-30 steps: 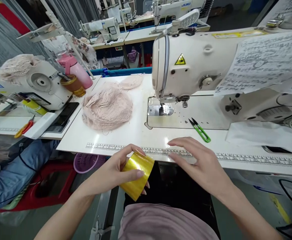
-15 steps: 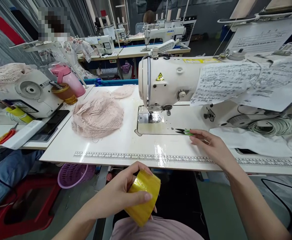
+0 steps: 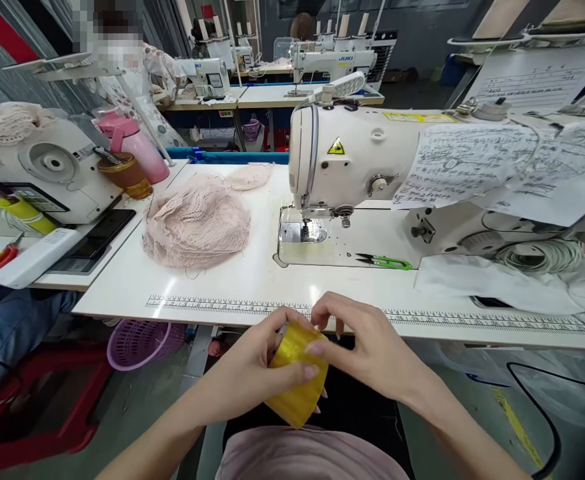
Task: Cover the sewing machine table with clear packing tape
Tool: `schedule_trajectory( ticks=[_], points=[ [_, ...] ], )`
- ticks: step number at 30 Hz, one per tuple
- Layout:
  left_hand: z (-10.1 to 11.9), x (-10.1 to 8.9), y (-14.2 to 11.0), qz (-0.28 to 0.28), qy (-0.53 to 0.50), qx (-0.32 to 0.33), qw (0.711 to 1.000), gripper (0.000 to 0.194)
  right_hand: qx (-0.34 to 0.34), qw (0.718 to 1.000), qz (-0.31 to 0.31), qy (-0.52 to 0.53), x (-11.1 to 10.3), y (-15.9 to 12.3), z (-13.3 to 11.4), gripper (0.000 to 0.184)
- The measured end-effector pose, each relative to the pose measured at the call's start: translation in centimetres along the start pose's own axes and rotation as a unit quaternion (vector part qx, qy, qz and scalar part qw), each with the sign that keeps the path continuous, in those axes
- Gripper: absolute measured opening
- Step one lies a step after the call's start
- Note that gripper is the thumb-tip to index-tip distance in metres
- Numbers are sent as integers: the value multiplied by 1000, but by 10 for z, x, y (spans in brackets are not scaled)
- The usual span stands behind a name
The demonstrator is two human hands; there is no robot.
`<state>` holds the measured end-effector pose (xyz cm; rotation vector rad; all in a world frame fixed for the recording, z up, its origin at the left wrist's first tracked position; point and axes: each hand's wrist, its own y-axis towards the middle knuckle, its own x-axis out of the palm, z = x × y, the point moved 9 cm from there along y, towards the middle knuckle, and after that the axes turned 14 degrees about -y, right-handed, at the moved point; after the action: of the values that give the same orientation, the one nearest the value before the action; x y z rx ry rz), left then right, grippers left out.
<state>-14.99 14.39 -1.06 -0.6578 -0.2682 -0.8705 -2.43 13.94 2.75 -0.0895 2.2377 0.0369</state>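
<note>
My left hand (image 3: 267,370) is wrapped round a roll of shiny yellow tape (image 3: 297,380), held over my lap just in front of the table edge. My right hand (image 3: 359,340) meets the roll from the other side, its thumb and fingertips closed at the upper right edge of the tape. Whether a loose tape end lies between those fingertips is too small to make out. Green thread snips (image 3: 385,261) lie on the sewing machine bed beyond my right hand, touched by neither hand.
A white sewing machine (image 3: 352,160) with handwritten sheets (image 3: 467,160) stands behind the snips. Pale pink lace fabric (image 3: 197,223) is heaped at left. White cloth (image 3: 502,287) lies at right. A purple basket (image 3: 139,343) and red stool (image 3: 37,413) are below. Another person (image 3: 122,87) is behind.
My right hand first reached out to the green snips, then let go and came back to the tape roll. The snips now lie turned more sideways. My left hand keeps hold of the roll.
</note>
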Motion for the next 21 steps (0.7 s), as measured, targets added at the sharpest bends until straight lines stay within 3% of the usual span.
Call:
schedule_trajectory(
  ticks=[5, 9, 15, 21],
  points=[
    [2, -1, -2, -7, 17, 25, 1000, 34, -12, 996, 9, -85, 7, 2, -12, 40],
    [3, -2, -6, -9, 26, 36, 999, 33, -35, 998, -13, -55, 15, 1, -15, 47],
    [-6, -5, -11, -22, 10, 32, 999, 35, 2, 998, -57, 11, 37, -2, -5, 49],
    [-17, -8, -16, -42, -44, 7, 998, 43, -15, 998, -61, -16, 49, -6, -8, 43]
  ],
)
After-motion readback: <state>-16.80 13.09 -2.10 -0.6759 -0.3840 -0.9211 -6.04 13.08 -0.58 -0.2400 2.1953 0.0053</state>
